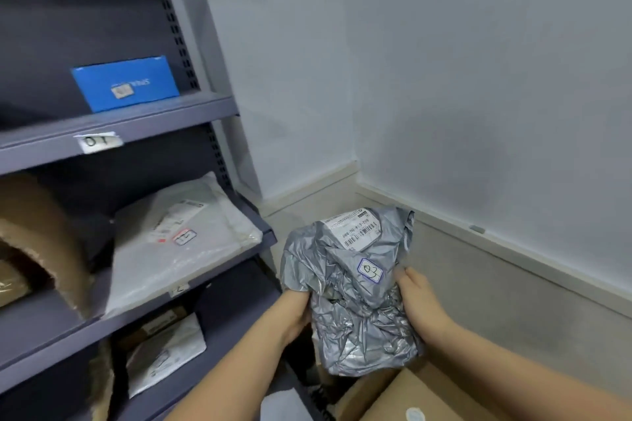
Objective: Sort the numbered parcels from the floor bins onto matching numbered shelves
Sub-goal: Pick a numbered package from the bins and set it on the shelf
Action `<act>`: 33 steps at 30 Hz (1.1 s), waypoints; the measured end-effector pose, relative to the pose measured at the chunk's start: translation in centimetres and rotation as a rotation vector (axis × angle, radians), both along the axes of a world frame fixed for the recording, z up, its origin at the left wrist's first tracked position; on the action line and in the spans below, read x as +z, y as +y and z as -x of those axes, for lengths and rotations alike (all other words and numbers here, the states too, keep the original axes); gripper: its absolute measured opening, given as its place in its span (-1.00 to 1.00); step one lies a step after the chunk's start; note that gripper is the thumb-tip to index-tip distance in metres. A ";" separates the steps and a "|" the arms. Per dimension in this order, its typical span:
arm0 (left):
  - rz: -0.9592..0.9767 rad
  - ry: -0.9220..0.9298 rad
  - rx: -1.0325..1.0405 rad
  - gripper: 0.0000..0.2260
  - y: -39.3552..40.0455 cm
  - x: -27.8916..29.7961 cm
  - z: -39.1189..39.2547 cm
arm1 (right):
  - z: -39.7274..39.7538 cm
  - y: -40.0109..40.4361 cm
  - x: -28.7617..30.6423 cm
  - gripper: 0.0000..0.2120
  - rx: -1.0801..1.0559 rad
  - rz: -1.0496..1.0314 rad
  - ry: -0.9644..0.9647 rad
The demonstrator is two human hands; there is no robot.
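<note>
Both forearms bare, entering from the 6 o'clock edge and converging toward centre frame. Left forearm runs up from roughly 7 o'clock toward 1 o'clock; left hand (pixel 297 313) sits at the end of it, wrist roughly straight, back of hand toward camera, fingers hidden behind what it grips. Right forearm enters from about 4 o'clock, angled up toward 10 o'clock; right hand (pixel 419 297) slightly higher in frame than the left, thumb lying along the near face, extended toward 11 o'clock, remaining fingers wrapped out of sight. Hands face each other, palms inward, apart, level with each other just below and right of centre frame. Fingertip contact cannot be resolved on either side.
</note>
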State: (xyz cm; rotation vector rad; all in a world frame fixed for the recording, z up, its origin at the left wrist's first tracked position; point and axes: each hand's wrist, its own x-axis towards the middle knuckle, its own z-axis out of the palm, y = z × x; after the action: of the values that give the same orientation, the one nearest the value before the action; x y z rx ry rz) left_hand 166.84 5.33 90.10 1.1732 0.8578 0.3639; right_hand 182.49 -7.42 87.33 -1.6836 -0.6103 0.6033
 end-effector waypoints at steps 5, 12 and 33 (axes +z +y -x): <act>-0.057 0.021 0.238 -0.66 0.8 2.4 7.1 | 6.1 4.7 2.2 -0.64 0.145 -0.034 -0.012; -0.056 0.003 0.695 -0.80 2.1 3.7 19.4 | 17.6 9.3 5.0 -0.71 0.391 -0.122 0.002; -0.358 0.126 1.287 -0.66 -5.7 11.3 70.2 | 68.6 13.4 13.8 -0.69 0.911 -0.316 -0.046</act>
State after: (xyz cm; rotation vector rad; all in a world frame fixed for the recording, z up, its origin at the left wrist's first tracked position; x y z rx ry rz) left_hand 96.64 -0.34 101.36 0.8144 1.6435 1.5432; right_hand 113.87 6.00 101.13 -1.0639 -1.4457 1.0359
